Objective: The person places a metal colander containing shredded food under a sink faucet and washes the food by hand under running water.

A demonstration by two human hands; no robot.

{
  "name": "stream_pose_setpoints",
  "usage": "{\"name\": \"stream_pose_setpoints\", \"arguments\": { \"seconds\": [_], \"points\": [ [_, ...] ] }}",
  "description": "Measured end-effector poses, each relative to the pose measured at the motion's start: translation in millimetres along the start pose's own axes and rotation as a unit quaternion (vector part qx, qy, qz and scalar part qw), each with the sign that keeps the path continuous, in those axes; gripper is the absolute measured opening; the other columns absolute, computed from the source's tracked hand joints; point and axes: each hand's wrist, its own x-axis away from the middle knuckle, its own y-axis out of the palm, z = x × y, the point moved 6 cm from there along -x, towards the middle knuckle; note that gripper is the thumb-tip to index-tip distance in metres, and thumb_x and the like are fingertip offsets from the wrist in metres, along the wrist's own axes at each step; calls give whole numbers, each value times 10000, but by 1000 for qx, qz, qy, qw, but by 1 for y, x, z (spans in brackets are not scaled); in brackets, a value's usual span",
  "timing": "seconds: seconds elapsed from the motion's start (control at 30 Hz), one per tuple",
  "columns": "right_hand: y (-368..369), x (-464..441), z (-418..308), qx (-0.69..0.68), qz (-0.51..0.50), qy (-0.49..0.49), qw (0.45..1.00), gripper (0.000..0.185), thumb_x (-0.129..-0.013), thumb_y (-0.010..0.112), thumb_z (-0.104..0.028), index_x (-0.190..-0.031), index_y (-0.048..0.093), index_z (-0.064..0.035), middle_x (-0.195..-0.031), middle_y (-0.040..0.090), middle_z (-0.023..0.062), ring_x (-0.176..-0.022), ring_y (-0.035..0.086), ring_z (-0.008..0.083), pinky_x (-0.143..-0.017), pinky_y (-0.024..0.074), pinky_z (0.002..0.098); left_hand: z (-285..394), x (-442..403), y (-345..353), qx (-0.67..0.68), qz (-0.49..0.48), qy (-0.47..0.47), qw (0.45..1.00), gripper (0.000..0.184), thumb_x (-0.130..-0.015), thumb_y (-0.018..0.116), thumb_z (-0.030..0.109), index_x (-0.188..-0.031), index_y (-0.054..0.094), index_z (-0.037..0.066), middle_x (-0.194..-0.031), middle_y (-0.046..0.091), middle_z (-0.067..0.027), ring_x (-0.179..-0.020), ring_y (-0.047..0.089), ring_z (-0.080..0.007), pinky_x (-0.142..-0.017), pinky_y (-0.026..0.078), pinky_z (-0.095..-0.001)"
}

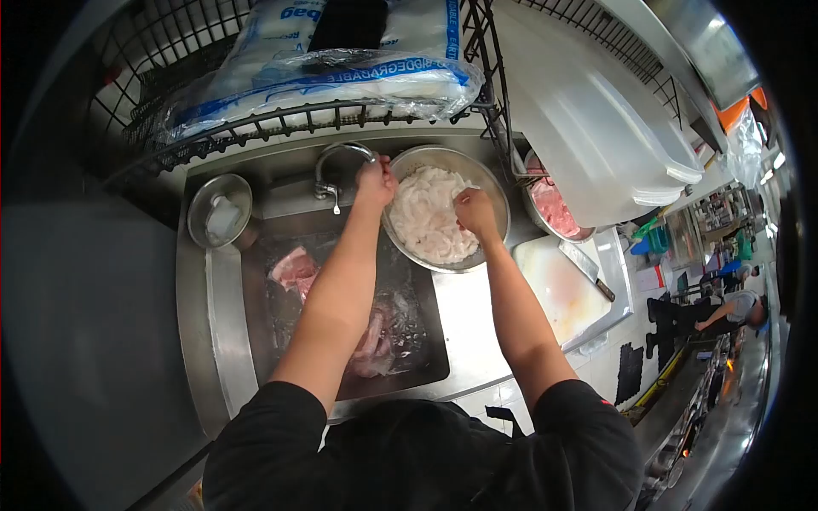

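Note:
A wide metal bowl (498,183) filled with pale, wet meat slices (430,213) stands at the right of the sink. My left hand (377,180) is closed, fingers curled, at the bowl's left rim and just below the tip of the curved faucet (341,149). Whether it grips the rim or the spout is unclear. Over the right part of the bowl, my right hand (475,210) is closed with its fingertips down at the slices; what they pinch, if anything, is hidden. Below my left forearm, pink raw meat pieces (294,269) lie in the wet sink (409,298).
A smaller metal bowl (200,217) sits at the sink's left. At right are a cutting board (554,294) with a knife (588,271) and a bowl of red meat (554,209). A wire shelf (298,119) with bagged packs hangs above. Another person (724,311) stands far right.

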Motion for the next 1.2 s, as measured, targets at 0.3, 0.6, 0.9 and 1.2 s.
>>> {"name": "stream_pose_setpoints", "arguments": {
  "seconds": [0.3,0.6,0.9,1.2],
  "points": [
    [26,0,0,-111,22,97,989,156,-784,610,-123,-838,645,19,-687,641,105,-535,629,183,-461,485,305,-37,10,55,-595,-101,336,723,179,-849,549,199,-884,649,54,-821,641,-42,-767,625,-173,-681,496,-331],
    [111,-28,-80,-510,-89,76,852,181,-914,520,-99,-1020,611,17,-835,658,151,-661,642,250,-596,527,325,17,57,-33,9,70,172,983,254,-861,410,-43,-1052,576,-28,-941,662,-144,-771,665,-259,-596,572,-326],
    [156,-55,-107,-420,-146,183,877,283,-992,443,-230,-836,550,-21,-677,563,90,-507,506,126,-352,328,320,24,72,-98,-110,56,50,991,234,-939,394,101,-1085,555,17,-991,652,-132,-808,663,-227,-608,538,-296],
    [77,12,-50,-630,-103,192,745,255,-940,506,-178,-1042,562,49,-863,623,139,-705,644,256,-645,560,344,5,22,-161,-189,303,172,918,277,-829,650,200,-1013,575,7,-913,654,-140,-763,645,-219,-533,482,-318]
  ]
}}
